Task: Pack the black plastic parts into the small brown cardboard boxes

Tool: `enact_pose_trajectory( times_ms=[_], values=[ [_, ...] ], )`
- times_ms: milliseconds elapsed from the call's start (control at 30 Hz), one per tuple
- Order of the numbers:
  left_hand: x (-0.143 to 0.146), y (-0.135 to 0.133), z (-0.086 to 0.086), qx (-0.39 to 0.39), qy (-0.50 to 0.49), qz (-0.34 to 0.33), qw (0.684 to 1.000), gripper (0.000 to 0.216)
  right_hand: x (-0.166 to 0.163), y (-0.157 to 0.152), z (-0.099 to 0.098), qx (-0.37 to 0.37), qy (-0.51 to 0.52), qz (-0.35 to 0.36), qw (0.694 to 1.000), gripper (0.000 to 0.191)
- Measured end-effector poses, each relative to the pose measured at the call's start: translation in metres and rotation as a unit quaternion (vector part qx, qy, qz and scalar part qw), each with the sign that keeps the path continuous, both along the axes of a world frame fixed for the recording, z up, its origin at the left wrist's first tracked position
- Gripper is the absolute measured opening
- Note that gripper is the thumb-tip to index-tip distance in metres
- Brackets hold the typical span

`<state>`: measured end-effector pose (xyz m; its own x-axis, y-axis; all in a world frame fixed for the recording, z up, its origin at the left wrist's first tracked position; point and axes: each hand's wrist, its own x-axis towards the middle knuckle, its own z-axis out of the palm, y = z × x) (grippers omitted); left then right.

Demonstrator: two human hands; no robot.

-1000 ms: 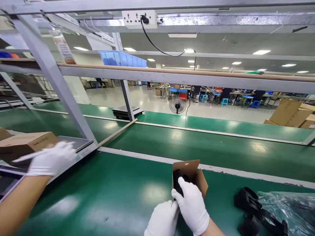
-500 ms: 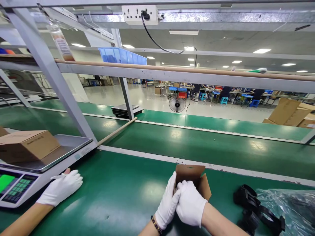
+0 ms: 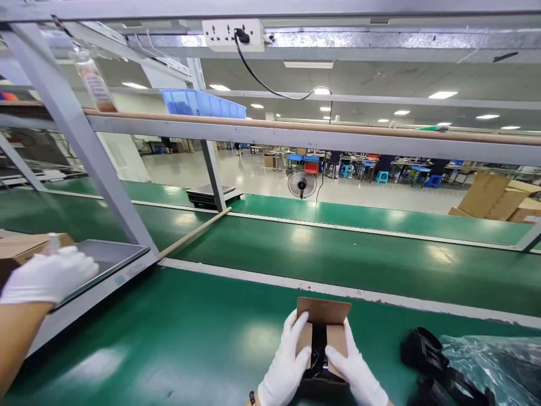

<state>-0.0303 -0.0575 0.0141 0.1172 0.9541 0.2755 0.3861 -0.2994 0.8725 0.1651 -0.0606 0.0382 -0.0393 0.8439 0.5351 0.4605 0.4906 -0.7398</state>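
A small open cardboard box [image 3: 324, 311] stands on the green work surface in front of me, its back flap raised. Inside it lies something black like a strap [image 3: 319, 344], between two brown cardboard panels; the rest of the contents is hard to make out. My left hand [image 3: 285, 361], in a white glove with a beaded bracelet at the wrist, grips the box's left side, thumb at the opening. On the opposite side my right hand [image 3: 358, 369], also gloved, holds the box with its thumb over the inner panel.
At the left, a co-worker's gloved hand [image 3: 53, 273] is by a closed carton [image 3: 25, 245] on a weighing scale [image 3: 114, 254]. Black strapped items [image 3: 426, 349] and a clear plastic bag [image 3: 494, 361] lie to my right. A metal frame [image 3: 101, 158] crosses ahead.
My right hand has moved from over the box's opening to its right side, and the contents now show. The co-worker's hand has moved up and left to the carton on the scale.
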Motion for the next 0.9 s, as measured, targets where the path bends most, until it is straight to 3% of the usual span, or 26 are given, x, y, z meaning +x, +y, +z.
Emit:
enact_pose_trajectory(
  times_ms=[67, 133, 200, 267, 333, 433, 567, 667, 800, 900],
  values=[
    [0.000, -0.002, -0.006, 0.073, -0.010, 0.053, 0.996, 0.049, 0.001, 0.003, -0.011, 0.032, -0.022, -0.045, 0.998, 0.064],
    [-0.003, -0.002, -0.005, 0.154, -0.030, 0.079, 0.984, 0.049, 0.008, 0.004, -0.018, 0.109, -0.062, -0.050, 0.991, 0.056],
    [-0.010, -0.001, 0.003, 0.215, -0.005, 0.045, 0.975, 0.061, 0.019, 0.002, -0.019, 0.190, -0.106, -0.001, 0.976, 0.052],
    [-0.021, 0.002, 0.016, 0.254, 0.078, -0.043, 0.963, 0.077, 0.030, -0.001, -0.014, 0.245, -0.177, 0.052, 0.952, 0.071],
    [-0.032, 0.004, 0.030, 0.264, 0.170, -0.132, 0.940, 0.092, 0.039, -0.006, -0.005, 0.263, -0.265, 0.074, 0.925, 0.093],
    [-0.043, 0.004, 0.047, 0.238, 0.235, -0.202, 0.921, 0.105, 0.045, -0.012, 0.010, 0.238, -0.343, 0.064, 0.906, 0.082],
    [-0.046, 0.004, 0.059, 0.212, 0.261, -0.211, 0.918, 0.079, 0.047, -0.013, 0.019, 0.236, -0.344, 0.057, 0.907, 0.073],
    [-0.043, 0.007, 0.063, 0.226, 0.259, -0.203, 0.917, 0.075, 0.046, -0.010, 0.021, 0.254, -0.304, 0.062, 0.916, 0.063],
    [-0.043, 0.011, 0.060, 0.236, 0.240, -0.194, 0.922, 0.066, 0.041, -0.011, 0.021, 0.240, -0.259, 0.060, 0.934, 0.035],
    [-0.046, 0.007, 0.054, 0.230, 0.227, -0.187, 0.928, 0.059, 0.038, -0.016, 0.022, 0.257, -0.267, 0.054, 0.927, 0.036]
  ],
)
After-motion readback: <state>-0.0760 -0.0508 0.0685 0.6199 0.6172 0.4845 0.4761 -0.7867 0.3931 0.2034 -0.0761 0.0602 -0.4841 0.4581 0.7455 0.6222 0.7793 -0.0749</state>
